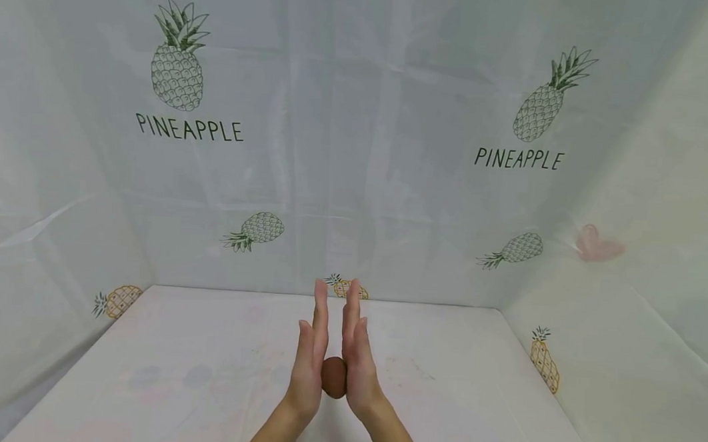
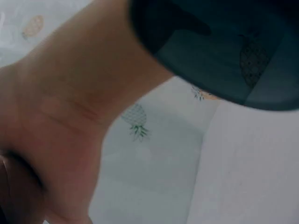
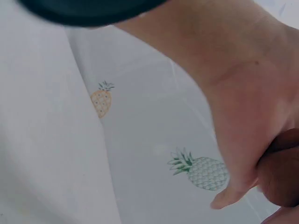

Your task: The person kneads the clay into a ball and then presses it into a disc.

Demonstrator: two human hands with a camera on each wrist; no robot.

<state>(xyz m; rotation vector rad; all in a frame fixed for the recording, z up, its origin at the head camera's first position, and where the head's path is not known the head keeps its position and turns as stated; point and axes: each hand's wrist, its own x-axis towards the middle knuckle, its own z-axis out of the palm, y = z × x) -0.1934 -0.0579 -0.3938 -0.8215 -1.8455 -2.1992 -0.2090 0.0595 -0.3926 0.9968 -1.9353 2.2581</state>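
A reddish-brown ball [image 1: 334, 377], smooth like clay or dough, sits between my two palms above the table. My left hand [image 1: 310, 362] presses it from the left with its fingers straight and pointing away. From the other side my right hand [image 1: 360, 365] presses it, fingers likewise straight. The fingertips of the two hands stay apart. In the right wrist view the ball [image 3: 282, 179] lies against the base of the right palm and shows a crease near its top. Only part of the brown ball [image 2: 21, 196] shows in the left wrist view, beside the palm.
The white table [image 1: 215, 347] has faint coloured stains. A pale sheet [image 1: 358, 148] printed with pineapples hangs behind it and along both sides. A dark rounded edge [image 2: 224, 60] covers the upper right of the left wrist view.
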